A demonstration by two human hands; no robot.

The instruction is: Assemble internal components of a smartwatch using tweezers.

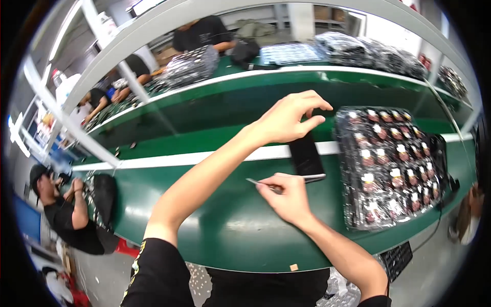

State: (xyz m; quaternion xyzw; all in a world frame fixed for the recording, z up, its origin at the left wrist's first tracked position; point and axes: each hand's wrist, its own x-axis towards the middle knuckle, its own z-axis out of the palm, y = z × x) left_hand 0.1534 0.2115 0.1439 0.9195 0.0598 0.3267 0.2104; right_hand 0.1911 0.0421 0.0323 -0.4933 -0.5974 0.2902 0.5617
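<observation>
My left hand (294, 117) reaches over the white strip of the green bench, beside a clear plastic tray (348, 204). Its thumb and fingers are curved and apart, and nothing shows between them. In the tray sit rows of several small dark round parts with light and reddish tops. Lower down, my right hand (287, 198) is closed around a slim metal tool (251, 180), its thin tip pointing left; its exact kind is too small to make out. A flat black rectangular thing (307, 157), like a phone, lies between my hands.
The green bench top (225, 225) spreads in front of me. A small tan block (293, 267) lies at its near edge, and a black cable (441, 225) hangs at the right. Plastic-wrapped trays (348, 48) line the far bench. A person (69, 210) sits at the left; others work beyond.
</observation>
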